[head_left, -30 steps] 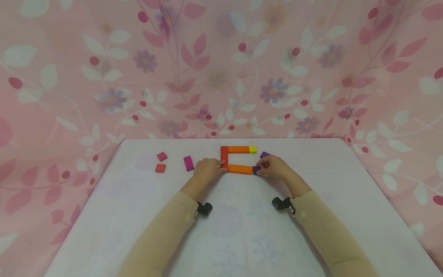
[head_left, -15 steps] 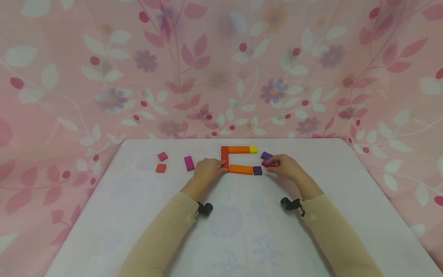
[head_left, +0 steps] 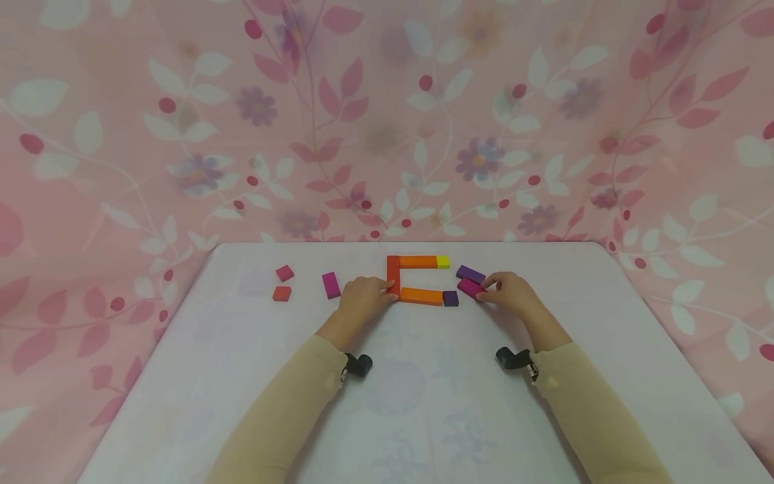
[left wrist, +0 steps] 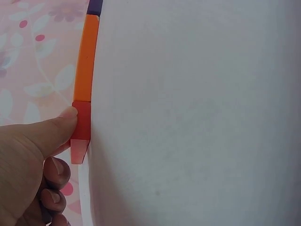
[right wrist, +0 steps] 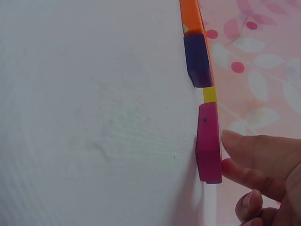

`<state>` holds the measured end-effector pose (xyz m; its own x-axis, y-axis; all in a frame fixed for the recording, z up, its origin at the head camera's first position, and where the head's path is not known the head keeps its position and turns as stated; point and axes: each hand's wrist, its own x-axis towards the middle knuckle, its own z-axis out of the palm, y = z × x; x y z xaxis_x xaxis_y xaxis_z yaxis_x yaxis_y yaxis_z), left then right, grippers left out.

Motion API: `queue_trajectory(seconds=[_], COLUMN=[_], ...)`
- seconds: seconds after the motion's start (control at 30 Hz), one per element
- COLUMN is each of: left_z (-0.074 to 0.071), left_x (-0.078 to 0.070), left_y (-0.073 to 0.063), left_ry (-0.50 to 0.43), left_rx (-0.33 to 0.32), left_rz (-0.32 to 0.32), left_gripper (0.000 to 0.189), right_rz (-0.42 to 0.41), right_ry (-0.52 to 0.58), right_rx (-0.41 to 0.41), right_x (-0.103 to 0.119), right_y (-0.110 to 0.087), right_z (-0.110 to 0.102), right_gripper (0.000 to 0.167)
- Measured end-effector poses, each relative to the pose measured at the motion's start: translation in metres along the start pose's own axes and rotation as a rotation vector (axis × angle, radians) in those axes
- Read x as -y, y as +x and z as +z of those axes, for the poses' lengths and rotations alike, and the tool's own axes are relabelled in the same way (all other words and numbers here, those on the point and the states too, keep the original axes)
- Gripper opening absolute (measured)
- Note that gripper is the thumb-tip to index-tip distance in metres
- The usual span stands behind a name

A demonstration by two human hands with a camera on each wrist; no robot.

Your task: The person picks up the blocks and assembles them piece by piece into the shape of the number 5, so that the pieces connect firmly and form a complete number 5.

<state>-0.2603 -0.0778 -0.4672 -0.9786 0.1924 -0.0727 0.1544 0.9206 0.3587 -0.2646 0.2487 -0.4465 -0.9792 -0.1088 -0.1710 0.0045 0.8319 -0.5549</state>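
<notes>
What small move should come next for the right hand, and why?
Probably have the right hand take the magenta block and turn it toward the gap between the yellow block and the small dark purple block. That side of the block outline is open, while the red block closes the opposite one, and the right hand is at the magenta block's right end.

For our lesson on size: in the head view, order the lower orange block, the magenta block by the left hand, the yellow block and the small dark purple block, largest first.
1. Lower orange block
2. Magenta block by the left hand
3. Yellow block, small dark purple block: too alike to rank
</notes>
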Motion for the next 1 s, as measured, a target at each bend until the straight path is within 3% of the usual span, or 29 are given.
queue_trajectory(seconds=[0.47,0.7,1.0], left_z=[-0.005,-0.005,-0.002], left_x=[-0.004,-0.002,-0.002], left_y=[-0.002,0.000,0.001], left_ry=[-0.002,0.002,0.006], left_rx=[0.029,0.021,0.020], left_rz=[-0.018,-0.003,-0.004], left_gripper=[0.050,0.050,0.050], right_rz=[0.106,0.095,0.176], right_ry=[-0.003,-0.034,-0.026], right_rx=[0.024,0.054,0.112], right_x=[-0.003,-0.001,0.005], right_y=[-0.004,-0.018,-0.035], right_z=[0.002,0.000,0.007], right_gripper=[0.035,0.035,0.034])
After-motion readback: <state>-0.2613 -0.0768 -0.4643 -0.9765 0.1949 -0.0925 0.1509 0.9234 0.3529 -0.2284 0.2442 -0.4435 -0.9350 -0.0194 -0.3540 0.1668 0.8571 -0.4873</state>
